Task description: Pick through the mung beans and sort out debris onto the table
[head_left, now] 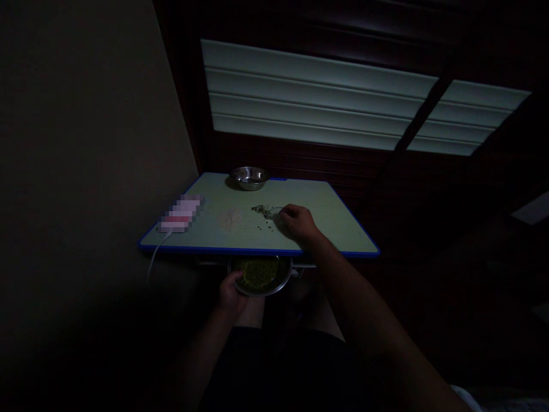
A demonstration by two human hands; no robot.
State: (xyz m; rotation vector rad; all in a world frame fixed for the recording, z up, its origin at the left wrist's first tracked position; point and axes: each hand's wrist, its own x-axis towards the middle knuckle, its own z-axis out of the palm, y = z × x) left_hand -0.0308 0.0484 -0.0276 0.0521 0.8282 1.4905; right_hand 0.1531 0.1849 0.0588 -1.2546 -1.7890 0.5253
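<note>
My left hand [231, 294] grips the left rim of a metal bowl [281, 286] with its thumb over the edge. Small greenish grains, perhaps mung beans [258, 271], lie in this bowl, which is just below the table's front edge and partly hidden by it. Over the tabletop, my right hand [299, 221] is closed on a small, thin, spoon-like tool [277, 209]; its exact kind is too dim to tell. The tool's end is beside a scatter of dark grains [261, 211]. Left of them lies a patch of pale, fine grains [230, 219].
A second metal bowl [250, 179] stands at the back of the blue-edged table [334, 229]. At the left edge lies a blurred-out pinkish object [180, 214], with a white cable [155, 255] hanging down. A wall rises at left, a dark slatted door [309, 94] behind.
</note>
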